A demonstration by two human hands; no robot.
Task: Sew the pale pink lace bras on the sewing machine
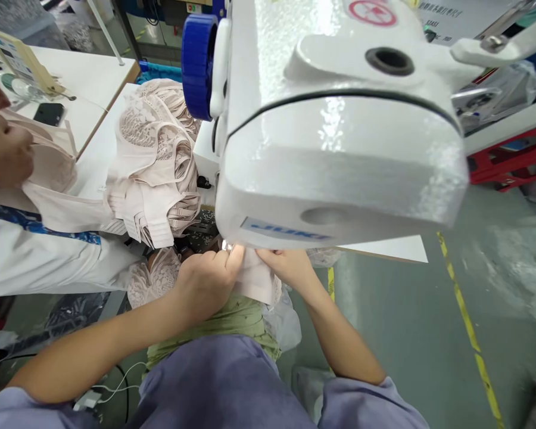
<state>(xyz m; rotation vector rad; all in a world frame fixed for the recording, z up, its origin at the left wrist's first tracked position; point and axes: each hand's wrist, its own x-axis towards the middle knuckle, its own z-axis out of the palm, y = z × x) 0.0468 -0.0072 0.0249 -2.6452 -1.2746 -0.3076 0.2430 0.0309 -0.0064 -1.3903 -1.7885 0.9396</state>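
Note:
A pale pink fabric piece point(254, 279) lies under the front of a white sewing machine head point(339, 173). My left hand point(209, 279), fingers closed, grips the fabric's left side close to the needle area. On the other side my right hand point(288, 267) pinches its upper right edge, the fingertips partly hidden by the machine head. A lace cup point(154, 277) hangs at the left of my left hand. Beyond it, a thick pile of pale pink lace bras point(154, 161) rests on the white table. The needle itself is hidden.
At the left, another person's hands point(4, 149) hold a pale pink bra point(53, 158). A black phone point(49, 114) lies on the neighbouring white table point(89, 80). The machine's blue handwheel point(199, 67) sticks out left. Red stools point(513, 158) stand at the right.

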